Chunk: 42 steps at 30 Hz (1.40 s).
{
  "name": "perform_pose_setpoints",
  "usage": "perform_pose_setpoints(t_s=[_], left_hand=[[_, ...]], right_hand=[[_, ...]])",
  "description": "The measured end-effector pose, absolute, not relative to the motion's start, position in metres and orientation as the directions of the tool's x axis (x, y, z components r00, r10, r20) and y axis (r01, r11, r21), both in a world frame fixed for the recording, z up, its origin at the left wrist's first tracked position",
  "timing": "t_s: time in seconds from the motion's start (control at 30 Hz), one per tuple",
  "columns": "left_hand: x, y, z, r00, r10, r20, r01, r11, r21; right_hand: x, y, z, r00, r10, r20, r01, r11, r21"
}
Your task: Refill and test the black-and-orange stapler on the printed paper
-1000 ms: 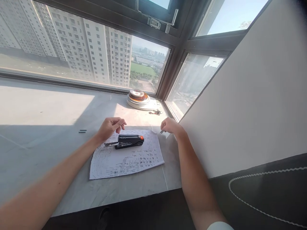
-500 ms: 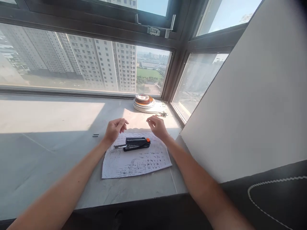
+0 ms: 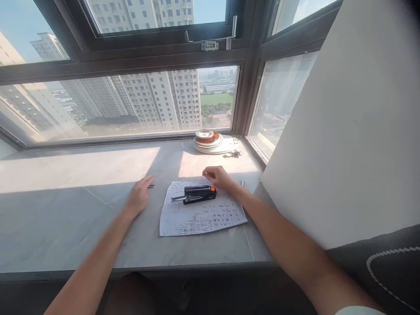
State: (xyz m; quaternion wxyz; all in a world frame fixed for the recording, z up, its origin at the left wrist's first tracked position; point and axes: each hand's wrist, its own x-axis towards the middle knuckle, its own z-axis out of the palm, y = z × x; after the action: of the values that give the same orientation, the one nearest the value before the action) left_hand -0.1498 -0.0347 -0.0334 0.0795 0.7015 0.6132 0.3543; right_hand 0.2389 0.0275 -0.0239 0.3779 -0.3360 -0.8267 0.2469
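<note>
My left hand [image 3: 139, 194] is at the left of the paper, fingers stretched out flat and low over the sill. Its fingertips are beside thin dark strips that look like staple strips [image 3: 151, 186], partly hidden by the hand. Above the paper's far edge, my right hand [image 3: 219, 176] is closed with thumb and fingertips pinched; whatever they hold is too small to make out. A black stapler [image 3: 199, 194] with an orange button lies on the handwritten paper sheets [image 3: 203, 221], its metal staple tray sticking out to the left.
A stack of plates [image 3: 210, 144] stands near the window corner, with a bunch of keys [image 3: 233, 154] beside it. A small silvery piece [image 3: 243, 183] lies beyond my right forearm. The white wall [image 3: 328, 140] slants along the right, and the sill's front edge [image 3: 183, 265] runs nearby.
My left hand has moved left and down from above the paper to the dark strips, its fingers straightening. The right hand stays pinched over the paper's far edge. The view has shifted left.
</note>
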Motion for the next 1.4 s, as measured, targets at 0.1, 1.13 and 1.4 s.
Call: perform_pose_setpoints(t_s=[0.1,1.13,1.4], left_hand=[[-0.144,-0.038,-0.038,0.021,0.917,0.397,0.851,-0.225,0.475],[-0.068,-0.038,-0.014,0.211,0.853,0.478,0.689,-0.476,0.546],[-0.068,-0.034,-0.011,0.253,0.863,0.436,0.705,-0.473,0.528]], right_hand=[[0.246,0.023,-0.013,-0.568,0.700,0.433,0.216,0.635,-0.742],[0.223,0.009,-0.009,-0.823,0.448,0.349,0.066,0.686,-0.724],[0.222,0.011,-0.012,-0.792,0.477,0.380,0.089,0.707,-0.702]])
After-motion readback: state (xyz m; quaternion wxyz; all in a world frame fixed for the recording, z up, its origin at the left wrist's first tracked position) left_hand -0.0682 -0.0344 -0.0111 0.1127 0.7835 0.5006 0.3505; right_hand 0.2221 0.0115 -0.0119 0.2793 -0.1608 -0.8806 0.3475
